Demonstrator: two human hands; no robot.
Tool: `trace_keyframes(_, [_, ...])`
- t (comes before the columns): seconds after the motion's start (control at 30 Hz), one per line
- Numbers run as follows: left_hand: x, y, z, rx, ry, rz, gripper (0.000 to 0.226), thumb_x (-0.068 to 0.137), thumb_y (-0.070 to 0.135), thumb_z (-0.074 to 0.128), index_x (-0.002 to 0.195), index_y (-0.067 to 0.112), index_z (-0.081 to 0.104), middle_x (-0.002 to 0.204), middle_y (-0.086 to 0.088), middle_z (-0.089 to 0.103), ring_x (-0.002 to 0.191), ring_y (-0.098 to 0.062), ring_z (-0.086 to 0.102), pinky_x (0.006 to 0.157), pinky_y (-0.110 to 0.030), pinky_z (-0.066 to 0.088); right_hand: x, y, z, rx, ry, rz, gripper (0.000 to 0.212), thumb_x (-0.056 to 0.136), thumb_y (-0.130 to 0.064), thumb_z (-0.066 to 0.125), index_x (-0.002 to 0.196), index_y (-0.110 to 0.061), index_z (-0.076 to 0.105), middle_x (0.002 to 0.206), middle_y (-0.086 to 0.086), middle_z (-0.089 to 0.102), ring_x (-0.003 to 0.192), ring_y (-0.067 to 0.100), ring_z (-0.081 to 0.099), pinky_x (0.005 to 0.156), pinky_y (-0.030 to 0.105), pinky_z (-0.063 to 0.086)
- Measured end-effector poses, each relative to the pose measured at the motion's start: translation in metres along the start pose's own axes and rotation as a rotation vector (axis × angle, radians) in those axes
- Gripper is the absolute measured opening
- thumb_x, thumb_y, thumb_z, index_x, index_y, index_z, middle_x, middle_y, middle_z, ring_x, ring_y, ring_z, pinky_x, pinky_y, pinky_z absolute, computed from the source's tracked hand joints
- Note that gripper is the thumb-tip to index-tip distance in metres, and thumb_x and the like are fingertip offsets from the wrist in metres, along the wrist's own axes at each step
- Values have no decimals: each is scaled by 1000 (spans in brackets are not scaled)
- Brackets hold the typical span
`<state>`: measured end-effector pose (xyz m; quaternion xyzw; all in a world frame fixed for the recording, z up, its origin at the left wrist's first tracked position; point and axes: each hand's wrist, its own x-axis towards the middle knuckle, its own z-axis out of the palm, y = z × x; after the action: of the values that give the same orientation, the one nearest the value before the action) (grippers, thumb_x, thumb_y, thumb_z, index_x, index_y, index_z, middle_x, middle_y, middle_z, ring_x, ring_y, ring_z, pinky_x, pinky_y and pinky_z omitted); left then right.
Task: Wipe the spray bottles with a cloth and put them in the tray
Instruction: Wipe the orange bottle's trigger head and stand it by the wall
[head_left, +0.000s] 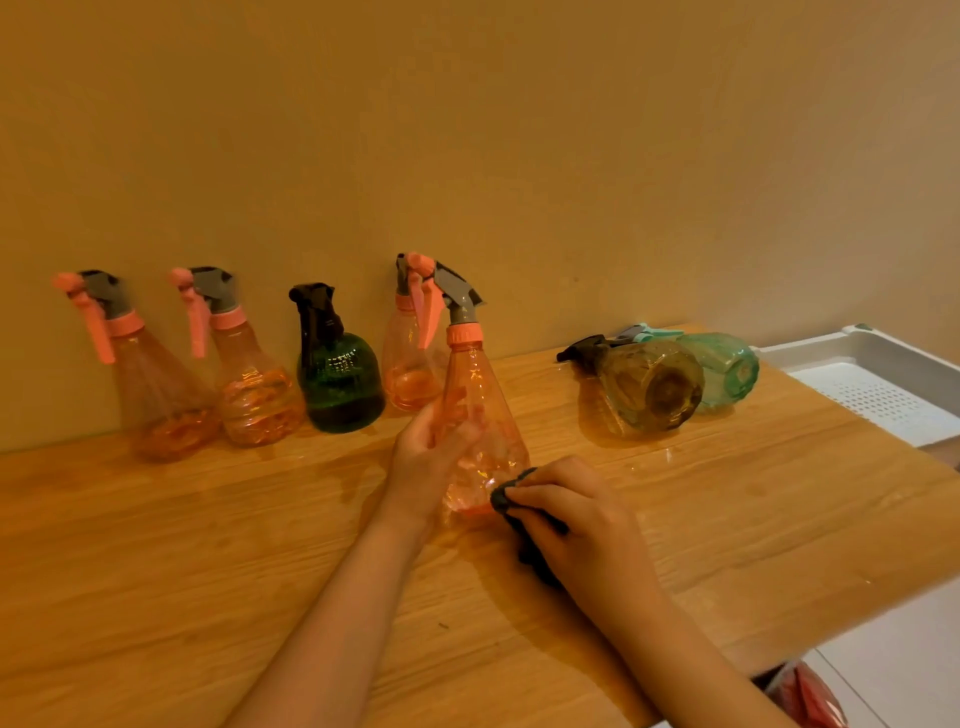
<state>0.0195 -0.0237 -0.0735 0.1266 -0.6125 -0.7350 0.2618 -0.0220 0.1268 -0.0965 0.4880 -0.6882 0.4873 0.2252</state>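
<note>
My left hand (423, 465) grips an orange cone-shaped spray bottle (480, 415) with a grey and pink trigger head, holding it upright just above the wooden table (208, 545). My right hand (576, 525) holds a dark cloth (511, 496) bunched against the bottle's lower right side. The white perforated tray (878, 384) sits at the far right, beyond the table edge, with no bottle visible in it.
Along the wall stand three more orange bottles (161, 395) (249, 384) (410, 364) and a dark green round one (337, 379). An amber bottle (644, 389) and a pale green bottle (727, 369) lie on their sides near the tray. A red item (810, 696) shows at the lower right.
</note>
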Motion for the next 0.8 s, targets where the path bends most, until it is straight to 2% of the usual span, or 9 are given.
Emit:
trace_keyframes(0.07, [-1,2,-1,-10,3,3,44,67,34,68,109,19,64,100,-3,73,96,-21,70,76,-31,56,-1,2,0,-13,18,37,16,79,-22,65,83,-9,73,86,-8,61,80,9,59,66,23,50])
trace_keyframes(0.17, [-2,4,-1,-33,-35,14,47,71,29,63,116,18,61,98,3,73,91,-12,70,69,-22,55,0,3,-1,-35,39,65,11,74,-17,71,81,-9,74,83,-3,65,80,7,59,67,22,51])
trace_keyframes(0.23, [-2,4,0,-41,-55,2,55,73,29,63,126,16,57,103,3,71,94,-13,70,74,-27,56,1,1,-1,-25,41,67,12,75,-19,70,81,-9,74,83,-2,65,80,6,59,68,19,50])
trace_keyframes(0.3, [-2,4,1,-41,-65,6,61,72,30,73,129,16,55,111,-3,69,103,-21,67,81,-32,54,4,-1,-3,8,58,92,10,74,-15,70,82,-9,73,84,-4,65,81,3,59,70,15,49])
trace_keyframes(0.43, [-3,2,2,-20,-98,11,61,62,46,70,120,29,61,113,-5,69,107,-24,65,89,-39,52,27,-4,-4,61,105,198,12,71,-6,72,82,-11,74,81,-14,61,79,2,60,71,13,48])
trace_keyframes(0.53, [-1,2,-1,-47,-129,-6,54,70,34,69,122,23,60,108,-7,70,103,-28,66,83,-40,53,58,-5,-2,-3,116,185,13,70,0,75,80,-8,74,78,-7,62,76,4,59,70,10,46])
trace_keyframes(0.63, [-1,4,-2,-67,-168,-23,41,75,26,60,116,22,62,100,-5,72,95,-24,68,81,-37,55,90,-2,-1,-60,159,168,11,72,-1,74,81,-8,74,76,-9,60,73,3,57,72,7,44])
trace_keyframes(0.73, [-1,4,-3,-58,-182,-32,36,76,26,59,112,22,65,99,-7,72,96,-25,68,87,-41,53,107,0,0,-50,171,183,11,73,-1,73,82,-8,75,76,-10,59,71,1,55,71,5,42])
trace_keyframes(0.8, [-2,4,-3,-63,-170,-28,32,77,26,59,108,23,66,99,-6,71,96,-24,67,88,-41,52,104,0,1,-25,136,186,11,73,0,73,81,-8,74,76,-8,60,71,2,56,71,9,44])
